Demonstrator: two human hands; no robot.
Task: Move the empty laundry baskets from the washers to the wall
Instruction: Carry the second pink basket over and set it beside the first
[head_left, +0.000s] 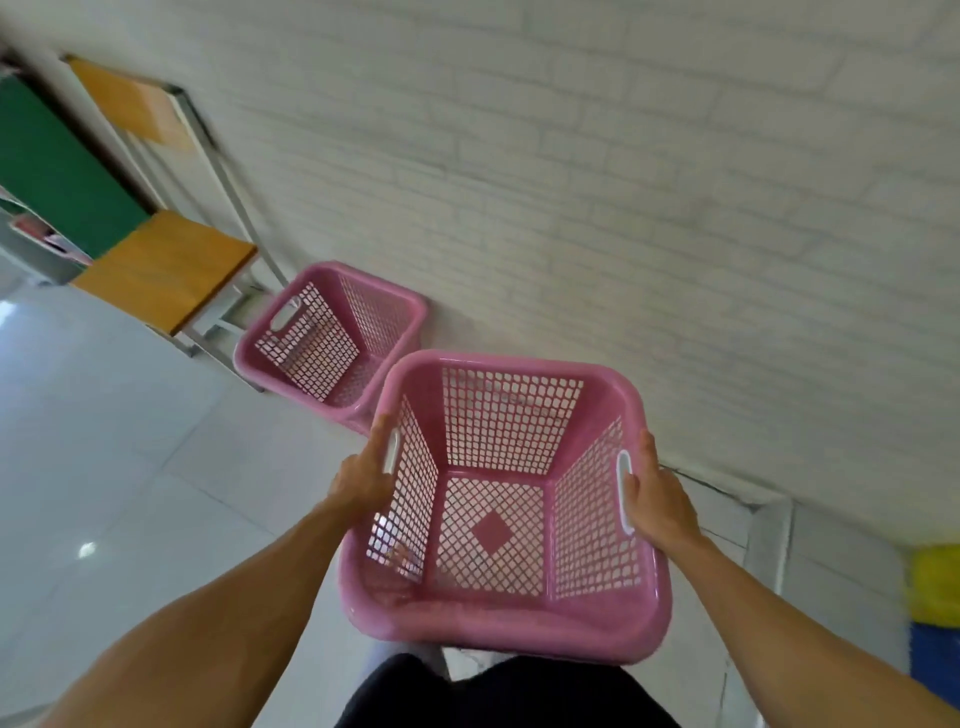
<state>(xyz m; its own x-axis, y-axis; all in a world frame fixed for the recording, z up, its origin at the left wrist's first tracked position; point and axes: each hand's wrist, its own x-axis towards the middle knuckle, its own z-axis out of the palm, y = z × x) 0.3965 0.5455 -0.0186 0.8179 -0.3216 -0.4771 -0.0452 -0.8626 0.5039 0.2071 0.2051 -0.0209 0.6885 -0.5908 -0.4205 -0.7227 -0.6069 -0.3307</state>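
White painted brick wall (571, 182) fills the upper part of the head view, meeting a pale glossy tiled floor (104, 441) along its base. At upper left stands a metal-framed chair (166, 265) with an orange wooden seat and back, close to the wall; beyond it a green panel (57, 171) is partly visible. Yellow and blue objects at the right edge are too blurred to identify.

One pink laundry basket (332, 338) already sits on the floor, just beside the chair and touching or nearly touching the wall; it is empty. A second pink basket (498, 499), also empty, is held in front of the person, its far rim near the wall and its left corner overlapping the first basket's rim in the picture. Whether it rests on the floor or hangs just above it cannot be told.

The left hand (363, 478) is closed on the second basket's left side at the handle slot, fingers wrapped over the rim. The right hand (654, 499) grips the right-hand handle slot in the same manner, fingertips showing through the opening.

Judged progress: one basket appears delivered, and the second is at or near its place beside the first, with release not yet made. No washers are in view, so whether further baskets await there cannot be determined.
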